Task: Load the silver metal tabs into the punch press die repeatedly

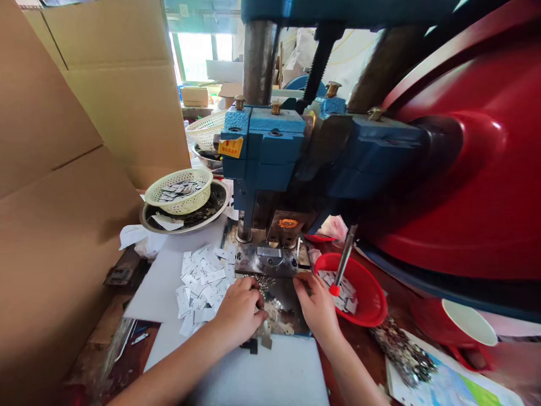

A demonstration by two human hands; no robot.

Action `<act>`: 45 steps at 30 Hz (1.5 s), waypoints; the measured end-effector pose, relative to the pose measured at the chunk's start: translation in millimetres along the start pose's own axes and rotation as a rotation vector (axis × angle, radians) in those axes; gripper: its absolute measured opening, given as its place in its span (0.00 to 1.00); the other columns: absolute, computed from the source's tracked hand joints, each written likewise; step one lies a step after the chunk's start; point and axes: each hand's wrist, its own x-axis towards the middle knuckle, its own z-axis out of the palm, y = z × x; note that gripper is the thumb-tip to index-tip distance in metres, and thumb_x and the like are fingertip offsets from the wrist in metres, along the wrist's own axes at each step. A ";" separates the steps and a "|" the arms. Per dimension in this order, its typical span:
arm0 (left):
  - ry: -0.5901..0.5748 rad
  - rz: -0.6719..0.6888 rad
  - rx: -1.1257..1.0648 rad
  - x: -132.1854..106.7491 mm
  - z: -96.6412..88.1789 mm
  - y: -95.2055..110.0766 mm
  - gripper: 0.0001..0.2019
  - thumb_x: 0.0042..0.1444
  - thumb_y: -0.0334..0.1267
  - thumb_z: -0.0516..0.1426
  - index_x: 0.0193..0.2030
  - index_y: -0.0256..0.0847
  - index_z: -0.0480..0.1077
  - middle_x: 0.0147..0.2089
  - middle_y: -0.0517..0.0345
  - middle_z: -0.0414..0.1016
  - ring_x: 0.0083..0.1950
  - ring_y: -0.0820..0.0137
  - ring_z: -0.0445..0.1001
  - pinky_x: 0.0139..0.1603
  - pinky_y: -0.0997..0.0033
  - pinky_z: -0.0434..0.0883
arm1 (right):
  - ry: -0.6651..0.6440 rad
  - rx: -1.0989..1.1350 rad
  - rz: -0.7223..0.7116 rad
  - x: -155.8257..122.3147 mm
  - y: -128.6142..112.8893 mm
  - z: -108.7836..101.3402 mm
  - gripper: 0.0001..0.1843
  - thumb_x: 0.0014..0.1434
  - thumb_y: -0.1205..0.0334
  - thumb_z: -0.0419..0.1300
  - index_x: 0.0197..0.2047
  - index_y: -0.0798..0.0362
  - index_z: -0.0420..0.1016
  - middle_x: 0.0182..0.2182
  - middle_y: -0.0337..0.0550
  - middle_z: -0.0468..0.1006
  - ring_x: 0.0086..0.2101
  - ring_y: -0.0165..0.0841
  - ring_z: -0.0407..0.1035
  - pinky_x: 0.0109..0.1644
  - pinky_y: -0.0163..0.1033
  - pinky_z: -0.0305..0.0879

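Note:
My left hand (242, 309) is low over the dark metal plate (291, 307) in front of the press, its fingers curled and thumb drawn close to them. Whatever it may hold is hidden. Beside it lies a pile of flat pale metal pieces (205, 282). My right hand (318, 301) is at the front right corner of the die (247, 260), thumb and forefinger tips close together; nothing identifiable shows between them. On the die lies one flat metal piece (269, 252), under the press head (287, 223). Tiny shiny bits (264, 285) are scattered near my left fingertips.
A red bowl (372, 304) of metal pieces stands right, with a red-tipped rod (347, 254) above it. A large red wheel (465, 169) fills the right. Far left are a cream basket (198, 197) in a steel basin (224, 200) and tall cardboard (127, 113).

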 end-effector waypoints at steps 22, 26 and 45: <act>0.159 -0.103 -0.389 2.1 -20.3 -14.2 0.10 0.52 0.33 0.55 0.37 0.45 0.76 0.39 0.59 0.77 0.42 0.66 0.74 0.47 0.67 0.68 | -0.044 -0.414 -0.426 58.2 -36.5 24.3 0.12 0.61 0.57 0.53 0.38 0.46 0.78 0.34 0.44 0.74 0.38 0.38 0.64 0.43 0.44 0.59; 0.173 -0.099 -0.469 2.0 -23.3 -15.4 0.11 0.56 0.36 0.52 0.41 0.45 0.75 0.41 0.58 0.77 0.42 0.68 0.74 0.45 0.68 0.70 | -0.060 -0.451 -0.456 47.5 -35.4 18.1 0.14 0.61 0.55 0.53 0.46 0.44 0.76 0.38 0.44 0.74 0.41 0.40 0.63 0.47 0.47 0.58; 0.376 -0.021 -0.088 81.2 -38.0 5.7 0.08 0.56 0.37 0.56 0.38 0.43 0.76 0.38 0.56 0.78 0.41 0.64 0.73 0.45 0.64 0.68 | 0.035 -0.089 -0.399 46.3 -16.1 27.4 0.16 0.61 0.69 0.47 0.46 0.49 0.73 0.42 0.46 0.72 0.45 0.38 0.64 0.48 0.49 0.64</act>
